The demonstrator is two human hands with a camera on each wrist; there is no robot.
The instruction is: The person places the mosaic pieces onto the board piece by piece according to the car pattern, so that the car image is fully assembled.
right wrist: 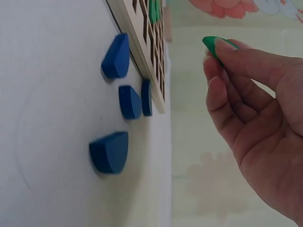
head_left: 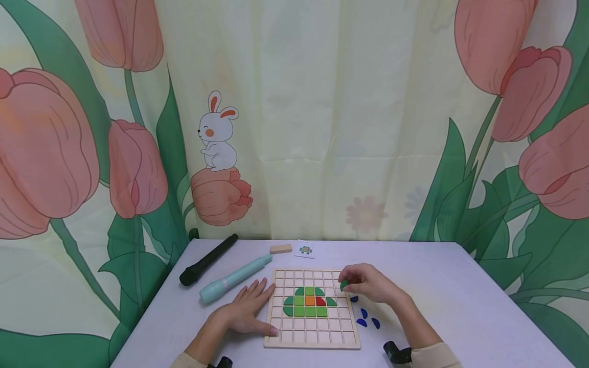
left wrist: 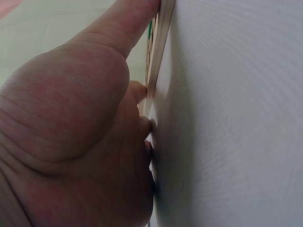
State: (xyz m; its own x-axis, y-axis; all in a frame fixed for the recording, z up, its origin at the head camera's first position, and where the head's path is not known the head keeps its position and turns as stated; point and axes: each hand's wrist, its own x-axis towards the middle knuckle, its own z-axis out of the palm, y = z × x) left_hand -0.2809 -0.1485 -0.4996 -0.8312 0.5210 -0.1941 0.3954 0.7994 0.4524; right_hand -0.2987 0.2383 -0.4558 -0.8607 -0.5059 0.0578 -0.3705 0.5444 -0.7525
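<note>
A wooden grid board [head_left: 313, 337] lies on the table, with green, orange and red pieces set in its middle cells. My left hand [head_left: 246, 309] is spread at the board's left side, its thumb on the lower left frame and its fingertips at the left edge. Above the board's right edge, my right hand [head_left: 368, 282] pinches a dark green piece [head_left: 344, 285] with a curved side between thumb and fingers. The right wrist view shows this green piece [right wrist: 215, 46] held off the table. Several blue half-round pieces [right wrist: 111, 152] lie below that hand, right of the board.
A black microphone-shaped object [head_left: 207, 260] and a light teal tube [head_left: 235, 278] lie at the back left. Behind the board are a small wooden block [head_left: 280, 249] and a card [head_left: 306, 249] with a coloured pattern on a grid. A tulip-print curtain [head_left: 299, 128] hangs behind the table.
</note>
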